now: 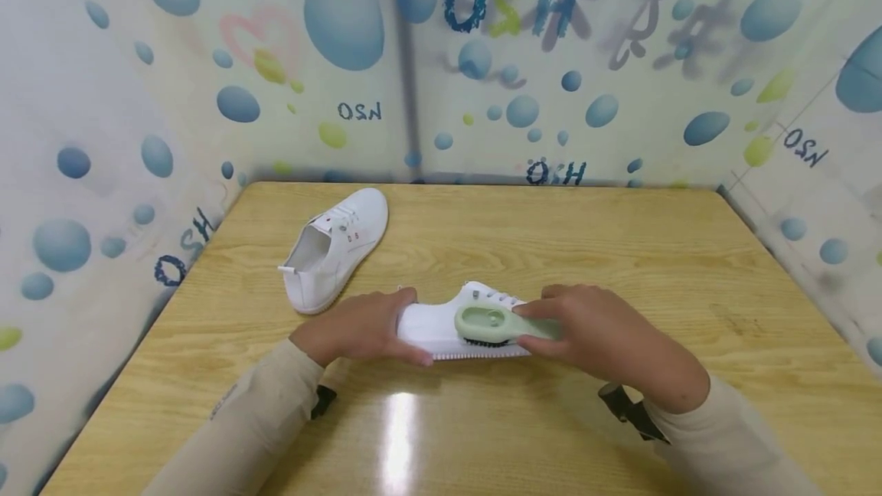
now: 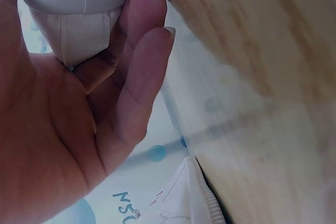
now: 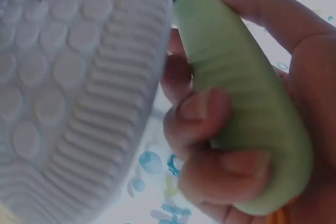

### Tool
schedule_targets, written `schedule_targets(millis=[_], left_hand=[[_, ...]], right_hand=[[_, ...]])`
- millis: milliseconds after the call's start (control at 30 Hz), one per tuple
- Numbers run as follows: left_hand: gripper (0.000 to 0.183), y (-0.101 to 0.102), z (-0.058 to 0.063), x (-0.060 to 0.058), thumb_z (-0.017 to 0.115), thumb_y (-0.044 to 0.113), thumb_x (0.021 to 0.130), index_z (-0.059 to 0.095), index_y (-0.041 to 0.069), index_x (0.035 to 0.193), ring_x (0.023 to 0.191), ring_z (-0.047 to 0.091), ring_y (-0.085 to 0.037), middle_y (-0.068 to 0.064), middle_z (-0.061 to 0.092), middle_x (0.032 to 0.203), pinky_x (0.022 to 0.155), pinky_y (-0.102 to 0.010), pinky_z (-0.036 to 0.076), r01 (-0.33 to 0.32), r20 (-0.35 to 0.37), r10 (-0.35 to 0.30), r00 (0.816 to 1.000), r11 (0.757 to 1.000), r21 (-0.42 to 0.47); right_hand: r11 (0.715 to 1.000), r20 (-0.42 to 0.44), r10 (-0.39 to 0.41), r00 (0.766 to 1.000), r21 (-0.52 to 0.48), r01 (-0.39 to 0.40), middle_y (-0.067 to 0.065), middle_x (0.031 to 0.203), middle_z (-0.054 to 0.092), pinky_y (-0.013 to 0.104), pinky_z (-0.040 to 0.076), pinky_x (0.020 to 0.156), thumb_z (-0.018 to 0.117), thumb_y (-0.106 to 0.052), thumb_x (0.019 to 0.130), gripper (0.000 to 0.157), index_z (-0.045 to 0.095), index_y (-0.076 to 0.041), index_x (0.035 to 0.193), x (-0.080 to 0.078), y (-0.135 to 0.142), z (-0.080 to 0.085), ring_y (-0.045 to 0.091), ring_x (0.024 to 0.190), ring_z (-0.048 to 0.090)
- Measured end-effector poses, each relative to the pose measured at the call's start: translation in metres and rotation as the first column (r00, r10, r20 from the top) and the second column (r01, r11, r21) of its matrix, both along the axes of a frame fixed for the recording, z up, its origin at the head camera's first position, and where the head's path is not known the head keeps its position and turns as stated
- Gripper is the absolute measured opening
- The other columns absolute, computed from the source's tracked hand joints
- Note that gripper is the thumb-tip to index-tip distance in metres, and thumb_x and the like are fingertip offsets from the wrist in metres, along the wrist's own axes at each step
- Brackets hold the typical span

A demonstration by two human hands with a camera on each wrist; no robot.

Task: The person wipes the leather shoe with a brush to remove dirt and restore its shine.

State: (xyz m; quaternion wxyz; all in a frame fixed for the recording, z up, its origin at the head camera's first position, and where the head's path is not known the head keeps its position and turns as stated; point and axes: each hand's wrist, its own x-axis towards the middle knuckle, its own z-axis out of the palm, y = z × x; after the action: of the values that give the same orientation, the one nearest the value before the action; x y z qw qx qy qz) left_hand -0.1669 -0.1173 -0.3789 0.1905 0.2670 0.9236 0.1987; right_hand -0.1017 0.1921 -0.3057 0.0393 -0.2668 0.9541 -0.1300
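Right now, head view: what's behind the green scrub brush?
The side of a white lace-up shoe; the green scrub brush overlaps it, dark bristles showing along the brush's lower edge. Whatever brush and right hand cover can't be seen.

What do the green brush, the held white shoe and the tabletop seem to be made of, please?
Green brush: probably matte plastic, judging by its handle's molded ridges; I can't tell the dark bristles' material.
Held white shoe: sole likely matte rubber or foam, with molded studs; smooth, stitched upper, perhaps leather or synthetic.
Tabletop: glossy wood or laminate, showing grain and a bright reflection.
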Motion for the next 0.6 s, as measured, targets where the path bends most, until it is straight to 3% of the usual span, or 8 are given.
schedule_targets(millis=[100,233,600], left_hand=[[0.079,0.000,0.000,0.000,0.077,0.075,0.065,0.051,0.021,0.116,0.069,0.058,-0.013,0.005,0.062,0.081,0.061,-0.032,0.045,0.004,-0.002,-0.004,1.000,1.000,0.004],[0.078,0.000,0.001,0.001,0.077,0.073,0.066,0.051,0.020,0.117,0.069,0.058,-0.013,0.005,0.062,0.081,0.061,-0.032,0.045,0.009,-0.004,-0.009,1.000,1.000,0.011],[0.084,0.000,0.000,0.000,0.075,0.077,0.065,0.051,0.019,0.120,0.071,0.058,-0.013,0.005,0.062,0.084,0.062,-0.032,0.045,0.010,-0.011,-0.010,1.000,1.000,-0.010]], right_hand=[[1.000,-0.056,0.018,0.998,0.021,-0.017,-0.005,0.093,0.065,0.026,0.046,0.062,0.072,-0.038,0.091,0.032,0.074,-0.018,0.116,0.001,-0.006,-0.006,0.004,0.068,0.051],[0.999,-0.086,0.022,0.996,0.036,-0.019,-0.004,0.096,0.068,0.028,0.049,0.064,0.072,-0.036,0.091,0.031,0.073,-0.016,0.114,0.001,-0.012,-0.011,0.004,0.071,0.054],[1.000,-0.052,-0.020,0.998,0.022,0.021,-0.005,0.088,0.064,0.028,0.045,0.061,0.074,-0.032,0.088,0.024,0.074,-0.016,0.106,0.000,-0.002,-0.001,0.005,0.067,0.050]])
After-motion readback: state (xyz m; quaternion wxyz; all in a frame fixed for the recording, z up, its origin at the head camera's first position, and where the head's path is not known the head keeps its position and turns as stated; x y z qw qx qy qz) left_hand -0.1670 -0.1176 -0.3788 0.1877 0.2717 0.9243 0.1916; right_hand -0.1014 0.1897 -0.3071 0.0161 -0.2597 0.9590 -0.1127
